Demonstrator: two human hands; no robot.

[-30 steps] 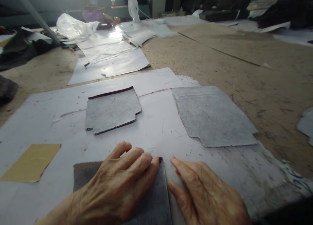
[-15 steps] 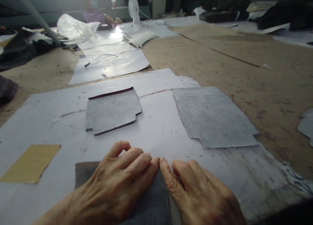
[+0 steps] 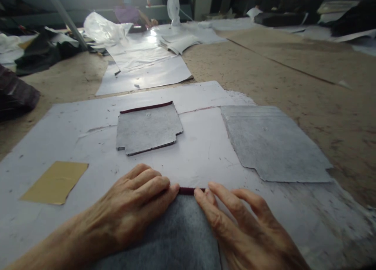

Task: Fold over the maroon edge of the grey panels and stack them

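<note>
I judge the work partway along from my remote seat: of the 3 grey items nearest the hands, the notched grey stack (image 3: pixel 149 131) beyond carries maroon edging (image 3: pixel 147 107), the wide grey piece (image 3: pixel 276 144) shows none, and the grey workpiece (image 3: pixel 179 227) has a maroon strip (image 3: pixel 187 191) along its far edge. It lies on the white sheet (image 3: pixel 202 152), mottled, partly under the left hand (image 3: pixel 129 207). That hand is half curled, fingertips pressing the edge; the right hand (image 3: pixel 241 223) is loosely spread, fingertips at the strip (whether either pinches it, I can't tell).
</note>
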